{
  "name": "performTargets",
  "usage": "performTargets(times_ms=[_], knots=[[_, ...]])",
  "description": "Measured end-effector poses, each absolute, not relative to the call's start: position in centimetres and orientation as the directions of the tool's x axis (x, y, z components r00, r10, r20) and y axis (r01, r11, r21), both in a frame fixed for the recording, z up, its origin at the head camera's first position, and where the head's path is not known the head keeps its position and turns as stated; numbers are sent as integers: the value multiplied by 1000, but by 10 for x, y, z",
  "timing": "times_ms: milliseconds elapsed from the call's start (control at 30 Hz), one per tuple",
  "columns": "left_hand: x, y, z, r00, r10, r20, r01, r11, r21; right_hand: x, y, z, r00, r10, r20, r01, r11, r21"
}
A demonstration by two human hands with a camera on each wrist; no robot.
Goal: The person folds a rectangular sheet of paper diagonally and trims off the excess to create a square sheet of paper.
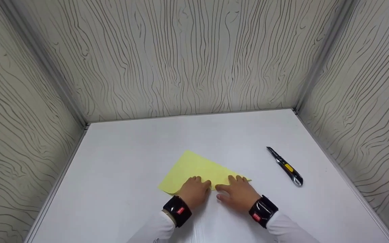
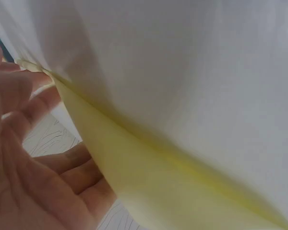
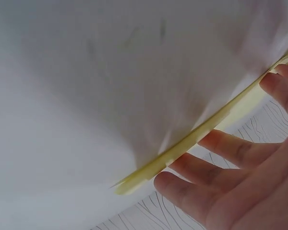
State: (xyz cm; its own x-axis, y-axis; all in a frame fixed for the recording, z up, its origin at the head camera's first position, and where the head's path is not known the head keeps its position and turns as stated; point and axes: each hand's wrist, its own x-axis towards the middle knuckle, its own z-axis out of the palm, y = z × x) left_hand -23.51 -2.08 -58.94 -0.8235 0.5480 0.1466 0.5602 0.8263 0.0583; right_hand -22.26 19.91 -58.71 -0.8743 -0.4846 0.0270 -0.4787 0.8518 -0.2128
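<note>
A yellow sheet of paper, folded into a triangle-like shape, lies on the white table with its near edge toward me. My left hand rests on that edge, fingertips on the paper. To its right, my right hand presses the same edge with spread fingers. In the left wrist view, the paper's near layer stands slightly off the table beside the left palm. Along the folded edge in the right wrist view, several fairly straight fingertips touch the paper.
A black utility knife with a yellow slider lies on the table to the right of the paper. Wood-grain-patterned panels enclose the table at the back and both sides, with grey metal posts at the corners.
</note>
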Motion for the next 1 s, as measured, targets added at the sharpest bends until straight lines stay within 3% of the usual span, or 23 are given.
performTargets(times_ms=[233,467,633,767,1000], knots=[[-241,-7,-606,-847,463,260,452,886,-106,-231,193,-591,-886,-455,84,-457,833,-311],[-243,-2,-613,-866,426,262,400,904,-148,-233,179,-600,-921,-373,115,-388,846,-364],[-241,5,-614,-893,423,154,381,893,-239,-235,169,-603,-936,-319,152,-347,909,-232],[-238,7,-606,-904,410,120,372,894,-249,-235,166,-604,-942,-286,173,-309,943,-122],[-243,10,-622,-884,390,260,339,915,-220,-238,163,-606,-945,-253,206,-274,958,-81]])
